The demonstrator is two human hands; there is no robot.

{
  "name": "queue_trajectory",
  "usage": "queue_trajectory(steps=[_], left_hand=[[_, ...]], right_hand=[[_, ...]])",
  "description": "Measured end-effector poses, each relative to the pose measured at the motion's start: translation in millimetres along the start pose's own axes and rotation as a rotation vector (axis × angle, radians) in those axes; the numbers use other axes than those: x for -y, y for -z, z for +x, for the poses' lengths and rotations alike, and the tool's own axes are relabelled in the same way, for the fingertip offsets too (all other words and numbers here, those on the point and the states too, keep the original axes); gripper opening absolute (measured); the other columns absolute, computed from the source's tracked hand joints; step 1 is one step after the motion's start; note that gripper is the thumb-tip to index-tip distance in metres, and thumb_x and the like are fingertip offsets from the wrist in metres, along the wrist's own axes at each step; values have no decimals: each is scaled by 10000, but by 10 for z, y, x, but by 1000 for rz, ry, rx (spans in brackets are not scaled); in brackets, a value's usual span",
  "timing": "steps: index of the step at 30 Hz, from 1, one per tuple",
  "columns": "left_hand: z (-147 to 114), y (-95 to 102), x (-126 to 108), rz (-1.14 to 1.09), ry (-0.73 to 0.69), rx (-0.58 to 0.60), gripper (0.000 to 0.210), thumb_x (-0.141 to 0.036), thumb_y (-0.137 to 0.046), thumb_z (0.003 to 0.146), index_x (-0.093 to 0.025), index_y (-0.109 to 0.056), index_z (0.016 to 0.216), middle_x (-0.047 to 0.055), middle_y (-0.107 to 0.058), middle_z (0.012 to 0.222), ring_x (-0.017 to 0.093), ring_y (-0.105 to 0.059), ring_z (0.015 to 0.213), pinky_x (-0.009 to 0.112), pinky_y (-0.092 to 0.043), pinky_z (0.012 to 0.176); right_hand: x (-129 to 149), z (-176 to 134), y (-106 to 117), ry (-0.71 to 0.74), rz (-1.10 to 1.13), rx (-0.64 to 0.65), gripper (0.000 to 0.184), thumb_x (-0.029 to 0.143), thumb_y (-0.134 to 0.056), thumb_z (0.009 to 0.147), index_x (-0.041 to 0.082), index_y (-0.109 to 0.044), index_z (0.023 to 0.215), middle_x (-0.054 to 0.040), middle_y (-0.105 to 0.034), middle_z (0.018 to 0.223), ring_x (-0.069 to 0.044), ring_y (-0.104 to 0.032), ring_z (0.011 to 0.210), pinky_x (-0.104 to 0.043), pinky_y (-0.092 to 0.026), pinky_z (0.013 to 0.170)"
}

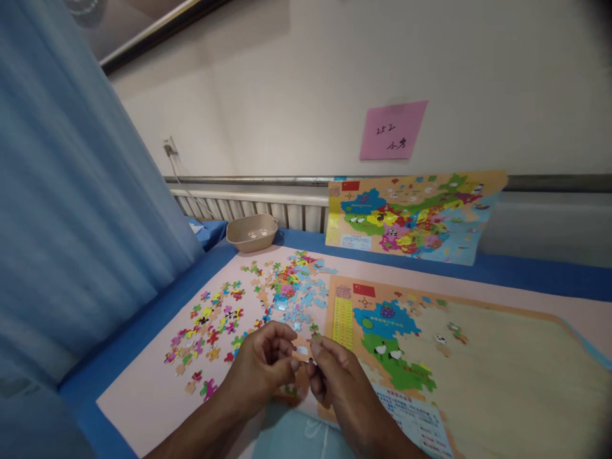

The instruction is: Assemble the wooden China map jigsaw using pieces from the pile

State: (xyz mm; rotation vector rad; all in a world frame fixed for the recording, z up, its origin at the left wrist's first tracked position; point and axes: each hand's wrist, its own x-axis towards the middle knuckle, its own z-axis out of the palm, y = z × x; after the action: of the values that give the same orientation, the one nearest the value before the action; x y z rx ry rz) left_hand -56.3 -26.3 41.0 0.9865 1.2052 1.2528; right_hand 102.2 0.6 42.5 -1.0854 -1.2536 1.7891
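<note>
Between my two hands is a small orange jigsaw puzzle piece (302, 350) with a white patch. My left hand (268, 360) pinches its left side with curled fingers. On the other side, my right hand (335, 370) grips it between thumb and fingers. Just to the right lies the partly filled puzzle board (344, 319), a colourful map whose left part has blue and green regions joined up. A few loose pieces (442, 344) rest on the bare board (516, 376). Loose puzzle pieces (210, 325) in many colours spread over the pink sheet to the left.
A beige basin (251, 233) with a few pieces stands at the back left. The full map picture (406, 217) leans against the wall behind the board. A blue curtain (95, 191) hangs at the left. A pink note (393, 131) is stuck on the wall.
</note>
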Motion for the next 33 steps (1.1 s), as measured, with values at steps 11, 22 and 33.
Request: queue_trajectory(steps=[11, 22, 33], left_hand=[[-6, 7, 60, -49, -40, 7, 389, -294, -894, 688, -160, -644, 954, -31, -627, 721, 66, -553, 574, 169, -408, 526], [-15, 47, 86, -41, -43, 9, 415, -341, -909, 705, -173, -650, 983, -11, -663, 727, 96, -581, 578, 193, -439, 540], [-119, -61, 108, 12, 69, -170, 591, -516, -950, 622, -214, -676, 1050, 16, -699, 777, 205, -691, 703, 278, -578, 614]], right_hand=[[12, -29, 3, 10, 17, -20, 484, 678, -541, 863, 204, -535, 770, 0, -555, 680, -116, -451, 586, -253, -342, 554], [-67, -7, 40, 79, 44, 68, 326, 533, -579, 797, 209, -543, 787, 29, -531, 640, -97, -415, 527, -246, -316, 525], [-90, 19, 43, 67, 64, 63, 365, 556, -620, 798, 200, -544, 787, 28, -554, 630, -98, -475, 510, -229, -375, 514]])
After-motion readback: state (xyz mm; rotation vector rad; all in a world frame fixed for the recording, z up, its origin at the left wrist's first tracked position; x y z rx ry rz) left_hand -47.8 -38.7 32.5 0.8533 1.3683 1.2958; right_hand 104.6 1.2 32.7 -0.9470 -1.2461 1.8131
